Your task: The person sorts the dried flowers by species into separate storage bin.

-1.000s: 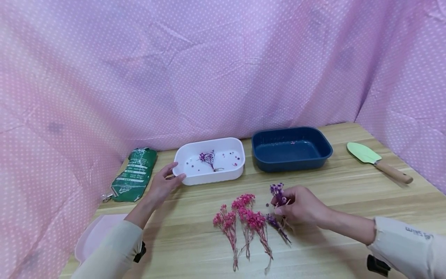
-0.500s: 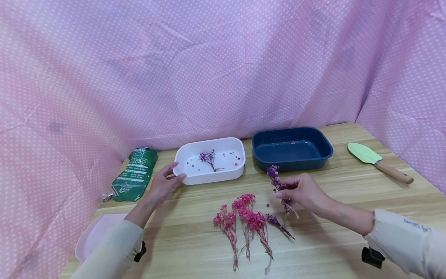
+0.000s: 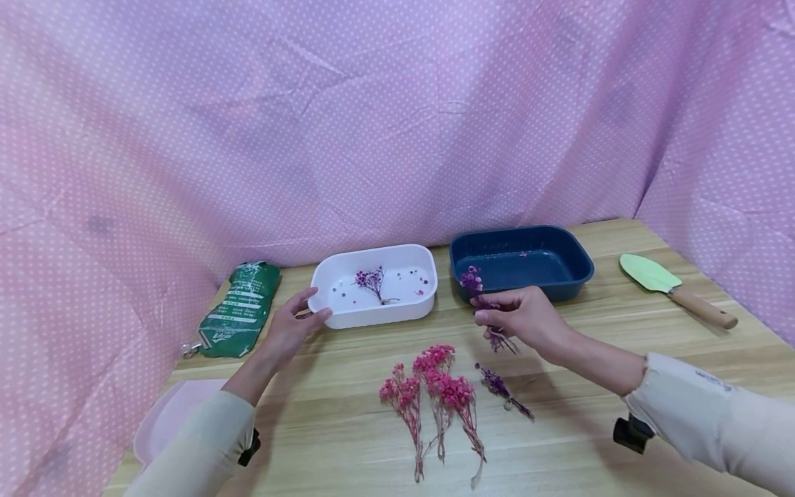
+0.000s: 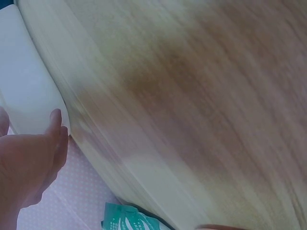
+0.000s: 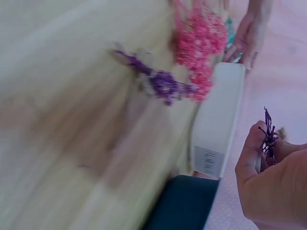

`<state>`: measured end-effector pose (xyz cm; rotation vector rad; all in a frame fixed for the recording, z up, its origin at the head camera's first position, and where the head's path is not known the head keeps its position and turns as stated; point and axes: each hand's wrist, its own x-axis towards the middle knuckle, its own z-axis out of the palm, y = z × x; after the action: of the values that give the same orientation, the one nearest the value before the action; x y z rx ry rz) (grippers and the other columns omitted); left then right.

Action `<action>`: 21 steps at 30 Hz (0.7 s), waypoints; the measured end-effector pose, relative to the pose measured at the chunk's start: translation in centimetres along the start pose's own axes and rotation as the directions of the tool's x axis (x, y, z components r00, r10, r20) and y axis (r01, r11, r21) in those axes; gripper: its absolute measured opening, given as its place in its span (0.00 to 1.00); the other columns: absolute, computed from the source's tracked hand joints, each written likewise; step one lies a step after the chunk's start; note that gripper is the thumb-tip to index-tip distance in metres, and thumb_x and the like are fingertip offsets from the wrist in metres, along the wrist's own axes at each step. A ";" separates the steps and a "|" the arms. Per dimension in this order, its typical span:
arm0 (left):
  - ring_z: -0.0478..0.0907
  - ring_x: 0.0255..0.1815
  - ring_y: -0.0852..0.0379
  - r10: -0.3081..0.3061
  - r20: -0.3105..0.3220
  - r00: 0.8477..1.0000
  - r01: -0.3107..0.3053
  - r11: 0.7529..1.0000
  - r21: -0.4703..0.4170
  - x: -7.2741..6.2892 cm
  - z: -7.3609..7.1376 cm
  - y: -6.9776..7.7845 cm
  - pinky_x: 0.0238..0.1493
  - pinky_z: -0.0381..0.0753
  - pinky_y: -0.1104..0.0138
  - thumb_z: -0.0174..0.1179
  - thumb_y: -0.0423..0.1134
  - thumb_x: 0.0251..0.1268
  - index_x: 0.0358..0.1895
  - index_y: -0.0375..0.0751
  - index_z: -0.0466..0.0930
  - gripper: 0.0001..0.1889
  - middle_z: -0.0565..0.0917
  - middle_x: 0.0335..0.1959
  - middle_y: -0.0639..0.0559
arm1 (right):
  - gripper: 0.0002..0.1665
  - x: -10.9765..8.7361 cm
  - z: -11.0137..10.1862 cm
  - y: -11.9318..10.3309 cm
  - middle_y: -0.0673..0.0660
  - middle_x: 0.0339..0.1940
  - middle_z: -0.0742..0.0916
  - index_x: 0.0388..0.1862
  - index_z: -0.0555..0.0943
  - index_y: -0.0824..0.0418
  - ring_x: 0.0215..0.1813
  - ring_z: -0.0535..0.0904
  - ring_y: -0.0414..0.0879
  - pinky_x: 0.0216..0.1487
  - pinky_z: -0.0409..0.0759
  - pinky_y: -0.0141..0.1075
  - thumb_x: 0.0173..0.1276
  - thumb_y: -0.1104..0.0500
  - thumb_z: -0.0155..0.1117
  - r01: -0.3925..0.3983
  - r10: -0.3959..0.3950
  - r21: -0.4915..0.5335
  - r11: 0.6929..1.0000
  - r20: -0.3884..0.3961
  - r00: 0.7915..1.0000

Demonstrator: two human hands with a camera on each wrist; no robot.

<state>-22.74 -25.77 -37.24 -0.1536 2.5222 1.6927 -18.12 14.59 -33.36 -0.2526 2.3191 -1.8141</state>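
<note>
My right hand (image 3: 528,321) pinches a small bunch of purple dried flowers (image 3: 472,279), raised in front of the dark blue tub (image 3: 518,290). Its blooms point up and its stems hang below the fingers; in the right wrist view the stem ends (image 5: 269,143) stick out between thumb and fingers. With thumb and straight fingers, my left hand (image 3: 292,328) touches the left end of the white tub (image 3: 379,319). Inside that tub lies a purple sprig (image 3: 371,281) among loose flower heads. Another purple bunch (image 3: 499,386) lies on the table beside several pink bunches (image 3: 444,390).
A green printed packet (image 3: 242,310) lies at the left edge of the wooden table (image 3: 348,421), with a pale pink item (image 3: 180,414) partly behind the left sleeve. A green trowel (image 3: 649,273) with a wooden handle lies at right. Pink dotted cloth (image 3: 397,124) hangs behind.
My right hand has lifted the purple bunch from beside the pink flowers up and slightly left towards the tubs. The other purple bunch has shifted slightly right. My left hand stays at the white tub.
</note>
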 end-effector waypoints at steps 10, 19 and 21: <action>0.68 0.65 0.43 0.002 0.003 1.000 -0.002 1.000 -0.011 0.1 0.1 0.1 0.57 0.77 0.66 0.64 0.44 0.63 0.74 0.42 0.55 0.39 0.65 0.66 0.36 | 0.23 2.7 0.8 -1.9 0.66 0.50 0.85 0.57 0.79 0.70 0.36 0.85 0.41 0.41 0.85 0.33 0.63 0.63 0.68 -0.006 0.007 0.059 0.998 -0.022 1.000; 0.68 0.65 0.42 0.003 0.010 1.000 -0.003 1.000 -0.005 0.0 0.0 0.1 0.57 0.77 0.66 0.64 0.45 0.64 0.75 0.42 0.55 0.39 0.64 0.67 0.36 | 0.23 6.5 1.8 -2.4 0.60 0.38 0.88 0.58 0.77 0.70 0.35 0.84 0.43 0.36 0.84 0.30 0.65 0.64 0.65 0.011 -0.011 0.067 0.998 0.005 1.000; 0.68 0.65 0.42 0.002 0.011 1.000 -0.002 1.000 0.001 0.0 0.0 0.1 0.57 0.77 0.66 0.64 0.46 0.64 0.75 0.42 0.55 0.39 0.64 0.67 0.37 | 0.23 7.5 2.1 -2.5 0.61 0.40 0.88 0.58 0.79 0.69 0.34 0.84 0.44 0.35 0.84 0.31 0.65 0.63 0.66 0.007 -0.007 0.049 0.999 -0.001 1.000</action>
<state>-22.76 -25.78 -37.13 -0.1422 2.5159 1.6886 -24.81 10.15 -31.71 -0.2531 2.2740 -1.8720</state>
